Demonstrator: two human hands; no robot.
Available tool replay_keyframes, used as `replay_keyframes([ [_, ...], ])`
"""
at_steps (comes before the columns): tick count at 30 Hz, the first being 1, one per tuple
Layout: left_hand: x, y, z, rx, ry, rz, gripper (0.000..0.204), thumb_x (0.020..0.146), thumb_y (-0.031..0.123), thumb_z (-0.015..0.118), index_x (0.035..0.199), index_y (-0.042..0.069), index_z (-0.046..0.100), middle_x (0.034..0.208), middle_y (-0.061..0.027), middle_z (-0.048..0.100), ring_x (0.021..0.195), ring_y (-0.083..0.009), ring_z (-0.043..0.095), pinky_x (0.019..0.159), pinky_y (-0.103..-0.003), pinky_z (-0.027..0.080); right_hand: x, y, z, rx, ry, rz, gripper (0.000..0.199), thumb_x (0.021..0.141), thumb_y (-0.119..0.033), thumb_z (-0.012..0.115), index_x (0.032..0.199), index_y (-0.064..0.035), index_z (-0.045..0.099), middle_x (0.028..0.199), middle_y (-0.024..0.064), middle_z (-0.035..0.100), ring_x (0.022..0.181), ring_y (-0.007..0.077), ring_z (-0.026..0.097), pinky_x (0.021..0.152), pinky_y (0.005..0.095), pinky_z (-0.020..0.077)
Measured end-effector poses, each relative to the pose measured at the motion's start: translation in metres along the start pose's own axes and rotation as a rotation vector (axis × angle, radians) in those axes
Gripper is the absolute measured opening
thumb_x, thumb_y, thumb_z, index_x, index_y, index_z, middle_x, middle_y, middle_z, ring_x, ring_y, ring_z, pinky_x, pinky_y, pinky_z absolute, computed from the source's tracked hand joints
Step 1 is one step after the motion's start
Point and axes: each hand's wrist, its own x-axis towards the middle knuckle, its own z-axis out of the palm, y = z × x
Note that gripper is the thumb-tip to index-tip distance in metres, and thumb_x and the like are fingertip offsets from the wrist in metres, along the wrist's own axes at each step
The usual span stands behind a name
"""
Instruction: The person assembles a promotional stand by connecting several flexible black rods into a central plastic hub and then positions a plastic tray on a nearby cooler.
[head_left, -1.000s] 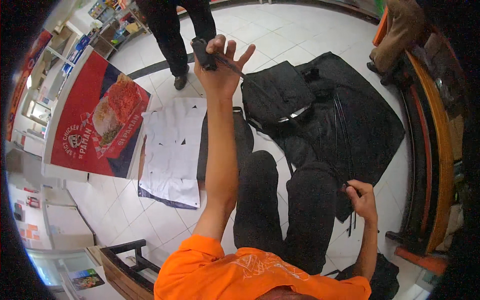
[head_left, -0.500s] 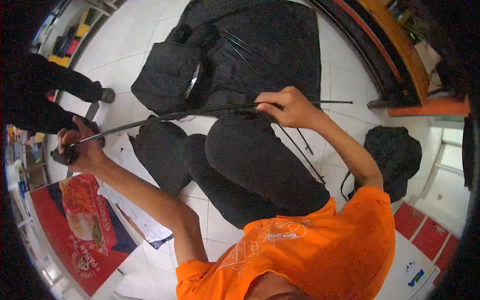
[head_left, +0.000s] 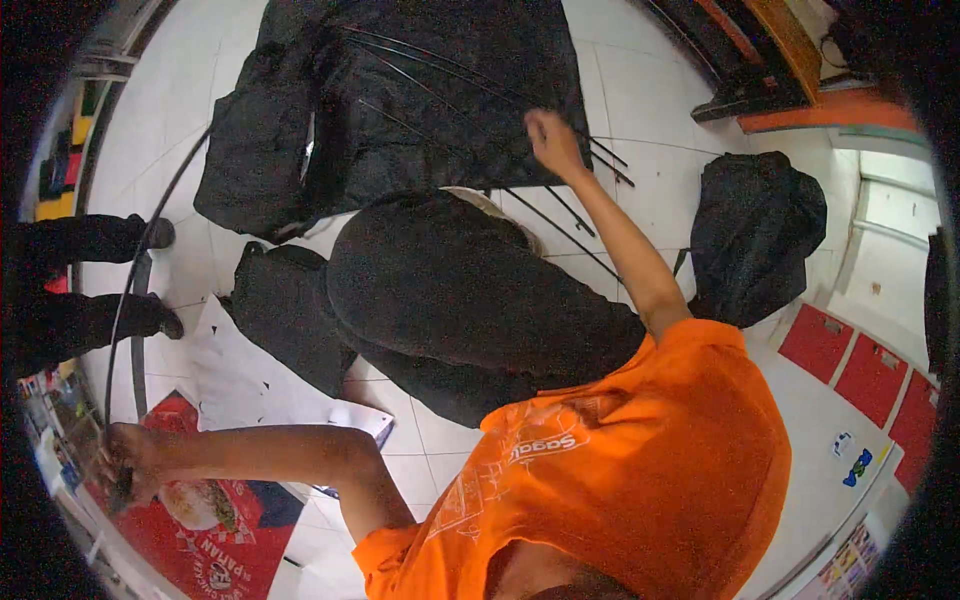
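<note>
At the far left, my left hand (head_left: 132, 462) is closed around one end of a thin dark rod (head_left: 124, 290). The rod rises from the fist in a bend past another person's legs, and its far tip reaches the edge of the black fabric. My right hand (head_left: 555, 145) hovers over or touches the right part of a large black fabric sheet (head_left: 480, 60). Its fingers are blurred, so their grip is unclear. Several thin dark rods (head_left: 420, 85) lie across the fabric near that hand, some poking out past its right edge.
Another person's dark-trousered legs (head_left: 85, 240) stand at the left. A black bag (head_left: 757, 235) sits on the tiled floor at right. A red printed sheet (head_left: 240, 540) and a white sheet (head_left: 250, 360) lie lower left. Wooden furniture (head_left: 780, 45) stands upper right; red-fronted drawers (head_left: 815, 345) stand right.
My left hand has moved down, swinging the rod from across my knees to upright at the left. The right hand has let go of that rod and moved up over the fabric.
</note>
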Motion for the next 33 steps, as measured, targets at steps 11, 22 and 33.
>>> replay_keyframes([
  [11, -0.001, -0.058, 0.020, 0.159, 0.077, 0.126, 0.042, 0.084, 0.054, 0.055, 0.082, 0.013, 0.062, 0.075, -0.0021, 0.063, 0.061, -0.0208, 0.056, 0.058, -0.037, 0.045, -0.066, 0.093, 0.019, -0.001, -0.106, 0.256, 0.032, 0.087, -0.020, 0.064, 0.116, -0.0082, 0.057, 0.100, 0.0175, 0.065, 0.095, 0.0353, 0.063, 0.082, 0.0424, 0.0493],
  [22, -0.016, -0.129, 0.096, -0.034, -0.327, -0.244, 0.070, 0.076, 0.074, 0.055, 0.094, 0.007, 0.060, 0.084, -0.0053, 0.056, 0.071, -0.0179, 0.051, 0.059, -0.034, 0.039, 0.076, 0.017, -0.326, 0.244, 0.312, -0.084, 0.028, 0.092, -0.008, 0.054, 0.117, 0.0016, 0.061, 0.118, 0.0144, 0.063, 0.113, 0.0246, 0.056, 0.102, 0.0352, 0.0411],
  [33, 0.008, -0.180, 0.195, 0.500, -0.784, -0.003, 0.054, 0.096, 0.050, 0.049, 0.087, 0.000, 0.068, 0.071, -0.0065, 0.065, 0.063, -0.0091, 0.058, 0.053, -0.023, 0.044, 0.094, -0.026, -0.708, 0.217, 0.487, -0.114, 0.046, 0.098, -0.034, 0.052, 0.123, 0.0043, 0.058, 0.118, 0.0135, 0.062, 0.111, 0.0206, 0.056, 0.097, 0.0350, 0.0411],
])
